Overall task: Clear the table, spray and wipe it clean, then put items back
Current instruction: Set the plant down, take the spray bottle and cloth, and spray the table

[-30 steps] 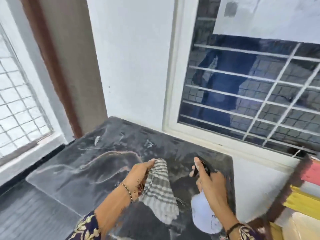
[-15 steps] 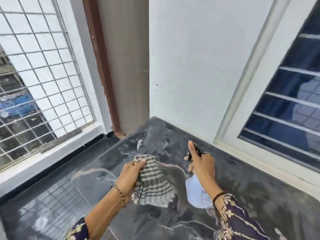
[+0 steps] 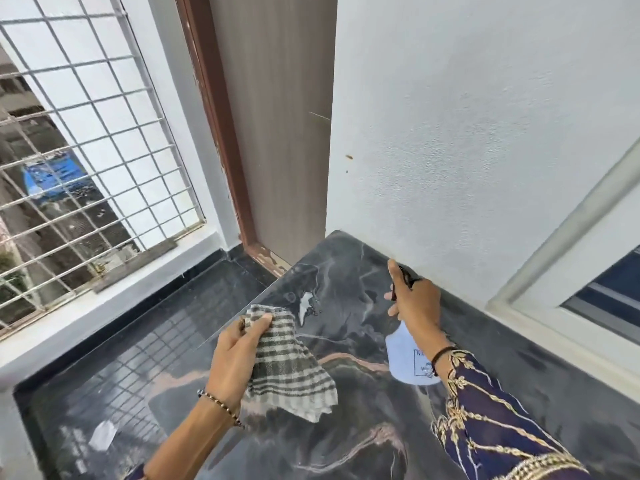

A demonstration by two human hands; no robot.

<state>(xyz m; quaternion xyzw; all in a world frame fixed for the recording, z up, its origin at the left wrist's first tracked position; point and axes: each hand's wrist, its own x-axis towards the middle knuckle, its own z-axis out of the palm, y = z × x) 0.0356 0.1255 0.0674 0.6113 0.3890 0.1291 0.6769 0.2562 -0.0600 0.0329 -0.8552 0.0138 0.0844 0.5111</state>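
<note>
The left hand's fingers (image 3: pixel 258 322) pinch the top edge of a cloth (image 3: pixel 289 367), thumb on top and the rest curled under; the cloth is striped grey and off-white, limp, and hangs from the left hand (image 3: pixel 235 358) in loose folds above the counter (image 3: pixel 363 427), its lower corner ragged and pale; a beaded bracelet (image 3: pixel 221 407) circles that wrist. The right hand's fingers (image 3: pixel 394 275) are wrapped about the black head of a bottle (image 3: pixel 407 358), the forefinger stretched straight along the top and two fingertips curled at the front; the right hand (image 3: pixel 417 306) covers the neck, so the trigger cannot be made out; the bottle is pale blue-white and see-through, with a small printed label low on its side, and it hangs tilted above the counter, near the wall (image 3: pixel 467 133). A dark band sits at the right wrist, above a navy sleeve (image 3: pixel 485 417) with gold embroidery. The counter is dark, glossy, veined stone with pinkish streaks; a white smear with small droplets (image 3: pixel 304 306) lies on it just beyond the cloth, toward the far corner. Left of the counter is a dark floor (image 3: pixel 104 393); beyond it stand a grilled window (image 3: pixel 79 150) and a brown-framed door (image 3: pixel 270 133).
</note>
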